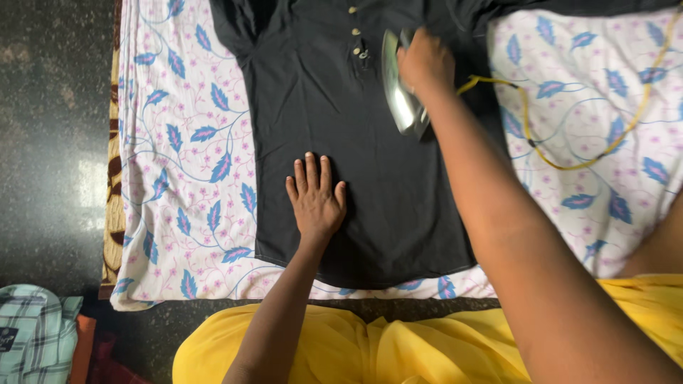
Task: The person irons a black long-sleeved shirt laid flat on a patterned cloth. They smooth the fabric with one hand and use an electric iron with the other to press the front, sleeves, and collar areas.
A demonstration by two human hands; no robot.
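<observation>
Black buttoned cotton shirt (370, 163) lies centre frame on the floral white sheet (185, 163). Left hand (315, 200) spread flat, pinning fabric taut. Right hand (425, 62) clenched around the metal iron (400, 92), upper centre, pressing beside the placket.

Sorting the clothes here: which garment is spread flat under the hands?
The black shirt, laid out on the floral sheet with buttons at its neck. The checked shirt lies bunched on the floor.

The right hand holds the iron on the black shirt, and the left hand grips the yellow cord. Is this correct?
Not quite. In the head view the left hand lies flat on the black shirt, not on the yellow cord. The right hand does hold the iron on the shirt.
</observation>
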